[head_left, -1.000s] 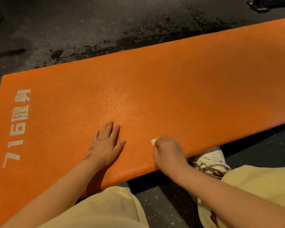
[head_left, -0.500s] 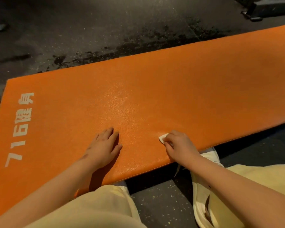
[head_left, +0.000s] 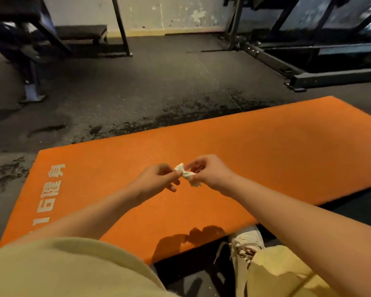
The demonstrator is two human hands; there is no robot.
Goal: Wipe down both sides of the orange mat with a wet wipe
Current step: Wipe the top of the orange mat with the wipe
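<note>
A dark, speckled rubber floor [head_left: 150, 86] is seen, with a scuffed pale wall [head_left: 159, 16] at 12 o'clock, a black steel rack base [head_left: 308, 67] at 1 o'clock and a bench frame [head_left: 30, 28] at 11 o'clock. The orange mat [head_left: 266, 151] is laid flat on the floor, stretched from 8 o'clock towards 3 o'clock. White lettering [head_left: 49, 194] is printed along its short end at 9 o'clock.

Both hands are held above the middle of the mat, clear of its surface, and their shadow [head_left: 191, 239] is cast on its near edge at 6 o'clock. A crumpled white wet wipe [head_left: 185, 174] is held between them. One end is pinched by the thumb and forefinger of the left hand [head_left: 156, 181], its other fingers loosely curled. The other end is gripped by the curled fingers of the right hand [head_left: 210, 172]; a thin reddish thread appears to lie against those fingers, though the blur leaves this uncertain.

Pale yellow trousers [head_left: 62, 266] are seen at 7 and 5 o'clock, and a cream shoe [head_left: 246, 241] is set on the floor just beside the mat's near edge.
</note>
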